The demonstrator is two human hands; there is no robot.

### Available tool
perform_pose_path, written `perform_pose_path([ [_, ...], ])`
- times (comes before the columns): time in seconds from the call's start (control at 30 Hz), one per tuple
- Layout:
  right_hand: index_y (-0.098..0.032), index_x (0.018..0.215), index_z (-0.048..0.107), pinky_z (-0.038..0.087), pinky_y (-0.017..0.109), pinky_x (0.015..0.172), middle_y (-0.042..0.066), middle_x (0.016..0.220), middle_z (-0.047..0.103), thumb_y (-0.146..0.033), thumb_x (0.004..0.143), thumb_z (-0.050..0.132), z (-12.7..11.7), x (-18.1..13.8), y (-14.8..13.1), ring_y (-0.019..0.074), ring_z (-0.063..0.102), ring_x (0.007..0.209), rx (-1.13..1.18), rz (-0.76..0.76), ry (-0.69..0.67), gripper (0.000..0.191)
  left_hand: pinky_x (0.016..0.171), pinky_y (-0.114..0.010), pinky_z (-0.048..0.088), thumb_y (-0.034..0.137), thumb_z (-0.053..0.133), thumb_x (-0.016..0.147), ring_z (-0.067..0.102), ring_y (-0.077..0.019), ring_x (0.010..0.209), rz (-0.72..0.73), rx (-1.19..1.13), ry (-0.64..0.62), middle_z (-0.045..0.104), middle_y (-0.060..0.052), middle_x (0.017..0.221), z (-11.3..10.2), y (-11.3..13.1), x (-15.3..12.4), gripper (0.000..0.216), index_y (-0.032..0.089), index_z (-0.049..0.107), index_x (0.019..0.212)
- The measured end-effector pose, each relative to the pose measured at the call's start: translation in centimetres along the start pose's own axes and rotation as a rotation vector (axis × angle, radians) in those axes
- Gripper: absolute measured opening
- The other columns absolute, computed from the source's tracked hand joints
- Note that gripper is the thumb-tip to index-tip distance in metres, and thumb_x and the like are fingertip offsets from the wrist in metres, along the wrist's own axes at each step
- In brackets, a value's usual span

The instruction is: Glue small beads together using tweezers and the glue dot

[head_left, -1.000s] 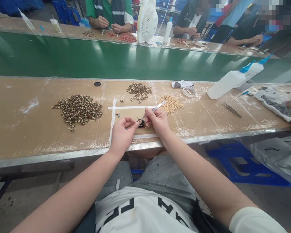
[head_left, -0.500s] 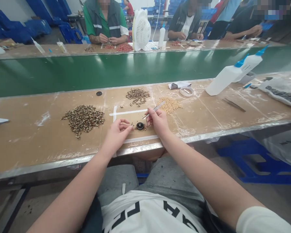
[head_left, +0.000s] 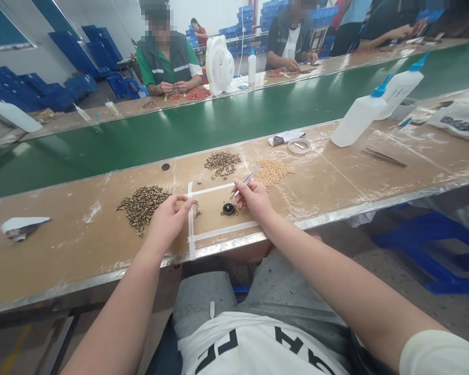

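Observation:
My right hand [head_left: 253, 200] grips metal tweezers [head_left: 245, 183] beside a small black round part [head_left: 229, 209] that lies inside a white tape rectangle [head_left: 214, 190] on the brown worktable [head_left: 62, 245]. My left hand [head_left: 168, 219] hovers at the rectangle's left edge with fingers curled and pinched; what they hold is too small to tell. A tiny metal piece [head_left: 197, 209] lies just to the right of its fingertips. A large pile of brass-coloured parts [head_left: 142, 204] spreads out left of that hand.
A smaller brass pile [head_left: 222, 162] and a heap of pale beads [head_left: 272, 171] lie behind the rectangle. White glue bottles [head_left: 359, 117], a tape roll [head_left: 299, 146] and spare tweezers [head_left: 383, 157] sit to the right. A green conveyor [head_left: 180, 130] runs behind, with other people working beyond it.
My left hand has moved left, away from the black part to the rectangle's left edge. The right hand with the tweezers lifted slightly off the part. The camera view has tilted and swung left.

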State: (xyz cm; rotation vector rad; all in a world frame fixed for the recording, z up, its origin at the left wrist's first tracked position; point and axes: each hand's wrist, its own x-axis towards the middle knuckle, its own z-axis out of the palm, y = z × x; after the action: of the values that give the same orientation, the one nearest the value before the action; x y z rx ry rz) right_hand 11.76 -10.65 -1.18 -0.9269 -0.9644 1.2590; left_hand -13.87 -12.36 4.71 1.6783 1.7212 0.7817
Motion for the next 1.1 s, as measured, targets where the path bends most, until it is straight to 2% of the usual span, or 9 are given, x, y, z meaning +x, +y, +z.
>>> perform_pose_path([
  [0.1, -0.017, 0.076, 0.074, 0.042, 0.021, 0.042, -0.003, 0.056, 0.061, -0.069, 0.083, 0.082, -0.1, 0.1, 0.2, 0.0084, 0.053, 0.043, -0.001, -0.015, 0.002, 0.054, 0.044, -0.023, 0.019, 0.054, 0.063, 0.097, 0.025, -0.0114, 0.046, -0.177, -0.493, -0.007, 0.034, 0.008, 0.059, -0.4, 0.8, -0.4, 0.032, 0.022, 0.066, 0.1],
  [0.2, -0.017, 0.077, 0.074, 0.04, 0.021, 0.043, -0.003, 0.057, 0.06, -0.069, 0.085, 0.081, -0.1, 0.2, 0.5, 0.0082, 0.052, 0.044, -0.009, -0.044, 0.027, 0.054, 0.042, -0.02, 0.028, 0.03, 0.064, 0.089, 0.037, -0.0102, 0.052, -0.286, -0.885, -0.072, 0.046, 0.005, 0.07, -0.3, 1.7, -0.7, 0.017, 0.019, 0.065, 0.102],
  [0.27, -0.017, 0.078, 0.073, 0.039, 0.022, 0.044, -0.003, 0.057, 0.059, -0.07, 0.087, 0.078, -0.1, 0.3, 0.6, 0.0085, 0.05, 0.045, -0.026, -0.074, 0.067, 0.053, 0.045, -0.019, 0.038, 0.013, 0.065, 0.079, 0.049, -0.0096, 0.059, -0.281, -0.98, -0.11, 0.054, 0.001, 0.078, 0.1, 2.1, -1.0, 0.025, 0.015, 0.068, 0.103],
  [0.37, -0.018, 0.08, 0.073, 0.04, 0.023, 0.048, -0.003, 0.059, 0.059, -0.067, 0.091, 0.075, -0.2, 0.1, 0.4, 0.0096, 0.051, 0.049, -0.036, -0.134, 0.145, 0.051, 0.055, -0.017, 0.052, 0.004, 0.068, 0.081, 0.064, -0.0104, 0.072, -0.248, -0.979, -0.129, 0.067, -0.004, 0.088, 1.3, 2.5, -1.5, 0.033, 0.012, 0.074, 0.112],
  [0.53, -0.019, 0.081, 0.07, 0.041, 0.025, 0.049, -0.002, 0.061, 0.059, -0.067, 0.093, 0.072, -3.1, -0.4, -1.5, 0.0113, 0.051, 0.05, -0.116, -0.168, 0.349, 0.05, 0.074, -0.025, 0.066, 0.02, 0.073, 0.097, 0.08, -0.0176, 0.096, -0.215, -0.907, -0.132, 0.08, -0.015, 0.123, 3.9, 2.5, -2.3, 0.037, 0.017, 0.072, 0.133],
  [0.67, -0.017, 0.078, 0.072, 0.039, 0.028, 0.051, 0.0, 0.058, 0.06, -0.07, 0.091, 0.074, -7.7, -0.5, -3.1, 0.0135, 0.052, 0.051, -0.485, -0.156, 0.356, 0.055, 0.055, -0.022, 0.059, 0.03, 0.073, 0.098, 0.075, -0.0149, 0.071, -0.167, -0.859, -0.153, 0.081, -0.012, 0.108, 5.9, 1.9, -2.2, 0.052, 0.018, 0.061, 0.148],
  [0.77, -0.018, 0.073, 0.069, 0.04, 0.03, 0.054, 0.001, 0.056, 0.061, -0.072, 0.09, 0.073, -9.9, -0.6, -3.1, 0.0159, 0.054, 0.053, -0.656, -0.119, 0.236, 0.057, 0.041, -0.017, 0.041, 0.039, 0.066, 0.102, 0.053, -0.0093, 0.048, -0.054, -0.821, -0.173, 0.07, 0.001, 0.077, 7.1, 1.3, -1.9, 0.055, 0.021, 0.054, 0.153],
  [0.93, -0.019, 0.073, 0.069, 0.043, 0.031, 0.06, 0.001, 0.056, 0.061, -0.07, 0.095, 0.067, -10.2, -1.2, -2.4, 0.0185, 0.057, 0.057, -0.776, -0.135, 0.198, 0.056, 0.044, -0.016, 0.029, 0.045, 0.061, 0.105, 0.031, -0.0089, 0.049, -0.007, -0.777, -0.188, 0.042, 0.009, 0.065, 7.8, 0.8, -1.9, 0.042, 0.027, 0.06, 0.143],
  [1.1, -0.018, 0.077, 0.073, 0.04, 0.031, 0.057, 0.001, 0.056, 0.06, -0.065, 0.096, 0.067, -9.9, -1.2, -2.3, 0.0188, 0.055, 0.058, -0.854, -0.159, 0.167, 0.051, 0.047, -0.018, 0.028, 0.044, 0.061, 0.103, 0.03, -0.0101, 0.052, -0.005, -0.796, -0.217, 0.043, 0.007, 0.068, 7.6, 0.6, -1.9, 0.032, 0.028, 0.065, 0.131],
])
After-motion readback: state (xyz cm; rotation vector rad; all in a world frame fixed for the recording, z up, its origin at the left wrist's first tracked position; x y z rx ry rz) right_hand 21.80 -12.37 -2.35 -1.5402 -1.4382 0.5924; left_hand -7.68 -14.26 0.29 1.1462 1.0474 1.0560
